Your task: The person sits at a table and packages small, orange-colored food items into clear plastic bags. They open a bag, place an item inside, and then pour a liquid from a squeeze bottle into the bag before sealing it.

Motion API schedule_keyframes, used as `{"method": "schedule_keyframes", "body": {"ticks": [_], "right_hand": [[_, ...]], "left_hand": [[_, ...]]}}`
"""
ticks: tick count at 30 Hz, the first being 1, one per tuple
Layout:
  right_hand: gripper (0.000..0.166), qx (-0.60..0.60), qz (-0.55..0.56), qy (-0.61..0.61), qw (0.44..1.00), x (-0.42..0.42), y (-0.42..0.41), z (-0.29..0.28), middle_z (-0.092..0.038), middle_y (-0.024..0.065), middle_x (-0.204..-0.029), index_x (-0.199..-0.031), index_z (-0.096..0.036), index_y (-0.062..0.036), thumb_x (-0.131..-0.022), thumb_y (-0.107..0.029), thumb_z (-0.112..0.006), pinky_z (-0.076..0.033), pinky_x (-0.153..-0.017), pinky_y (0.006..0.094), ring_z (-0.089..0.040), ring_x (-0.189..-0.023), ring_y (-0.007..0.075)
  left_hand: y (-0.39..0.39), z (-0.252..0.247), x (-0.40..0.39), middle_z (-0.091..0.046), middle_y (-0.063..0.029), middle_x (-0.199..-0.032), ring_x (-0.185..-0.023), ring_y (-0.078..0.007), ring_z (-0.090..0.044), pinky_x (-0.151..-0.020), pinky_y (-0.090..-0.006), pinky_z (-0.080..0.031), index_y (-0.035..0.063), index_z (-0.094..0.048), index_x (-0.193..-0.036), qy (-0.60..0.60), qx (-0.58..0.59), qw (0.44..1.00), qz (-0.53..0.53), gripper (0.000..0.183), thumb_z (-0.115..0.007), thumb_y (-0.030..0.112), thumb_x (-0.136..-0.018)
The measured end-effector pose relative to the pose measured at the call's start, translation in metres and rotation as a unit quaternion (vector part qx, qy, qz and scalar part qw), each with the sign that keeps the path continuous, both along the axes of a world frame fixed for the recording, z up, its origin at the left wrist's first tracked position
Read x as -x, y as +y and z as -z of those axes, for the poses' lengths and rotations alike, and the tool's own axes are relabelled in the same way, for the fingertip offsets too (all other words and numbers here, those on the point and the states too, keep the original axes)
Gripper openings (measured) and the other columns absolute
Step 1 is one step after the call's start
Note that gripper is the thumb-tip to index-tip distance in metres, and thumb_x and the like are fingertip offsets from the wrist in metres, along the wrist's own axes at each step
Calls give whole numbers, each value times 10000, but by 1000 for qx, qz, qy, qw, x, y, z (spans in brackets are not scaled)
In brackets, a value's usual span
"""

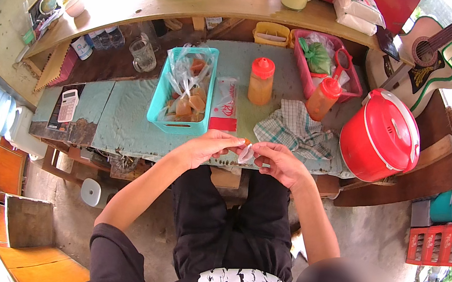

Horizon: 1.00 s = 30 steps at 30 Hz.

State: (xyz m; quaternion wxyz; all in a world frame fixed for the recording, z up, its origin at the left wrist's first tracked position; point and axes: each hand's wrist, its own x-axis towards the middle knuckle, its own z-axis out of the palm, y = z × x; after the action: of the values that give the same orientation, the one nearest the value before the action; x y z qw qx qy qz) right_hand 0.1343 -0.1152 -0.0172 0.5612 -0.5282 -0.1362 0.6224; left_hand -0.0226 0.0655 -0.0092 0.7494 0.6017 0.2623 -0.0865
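Observation:
A small clear plastic bag (244,158) with a bit of orange filling at its top is pinched between my two hands, just over the table's near edge. My left hand (210,146) grips it from the left, and my right hand (280,163) holds it from the other side. Beyond my left hand is a turquoise plastic basket (154,105) holding several knotted bags of orange-brown filling (187,104). Beside the basket lies a flat pack of clear plastic bags (226,102) with red print. A checkered cloth (294,128) lies crumpled past my right hand.
Two squeeze bottles with red caps, one upright (260,83) and one tilted (323,99), stand behind the cloth. At right sits a red lidded container (378,138); a pink basket (355,89) is behind. A glass mug (142,56) and a calculator (69,105) are at left.

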Motion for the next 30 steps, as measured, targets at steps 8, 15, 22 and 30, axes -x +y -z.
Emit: {"method": "schedule_keyframes", "body": {"ticks": [8, 15, 22, 30], "right_hand": [[189, 18, -78, -50, 996, -13, 10, 5, -643, -45, -878, -1016, -689, -92, -956, -271, -692, -451, -661, 239, -567, -771, 56], [193, 7, -127, -85, 988, -22, 14, 5, -613, -49, -834, -1010, -680, -67, -949, -250, -692, -435, -628, 221, -544, -742, 49], [259, 9, -197, -134, 971, -30, 22, -2, -600, -54, -818, -1061, -696, -67, -938, -295, -693, -426, -650, 223, -528, -738, 42], [296, 21, -258, -225, 939, -36, 31, -10, -612, -55, -805, -1035, -731, -93, -903, -351, -675, -426, -679, 257, -536, -751, 57]], "left_hand": [[5, -1, -8, -710, 44, -970, -737, -45, -418, -667, -232, -321, 124, -751, -1056, 29, 32, 997, 67, 325, -656, 422, -965], [4, 0, -13, -713, 26, -975, -815, -63, -521, -730, -247, -380, 114, -747, -1064, 47, 84, 993, 64, 317, -663, 403, -966], [11, 13, -14, -673, -22, -1106, -1010, -137, -567, -911, -309, -403, 90, -687, -1159, 48, 80, 993, 77, 334, -608, 373, -1000], [11, 9, -16, -660, 11, -1009, -850, -114, -491, -767, -274, -348, 112, -726, -1033, 35, 13, 997, 67, 289, -656, 377, -941]]}}
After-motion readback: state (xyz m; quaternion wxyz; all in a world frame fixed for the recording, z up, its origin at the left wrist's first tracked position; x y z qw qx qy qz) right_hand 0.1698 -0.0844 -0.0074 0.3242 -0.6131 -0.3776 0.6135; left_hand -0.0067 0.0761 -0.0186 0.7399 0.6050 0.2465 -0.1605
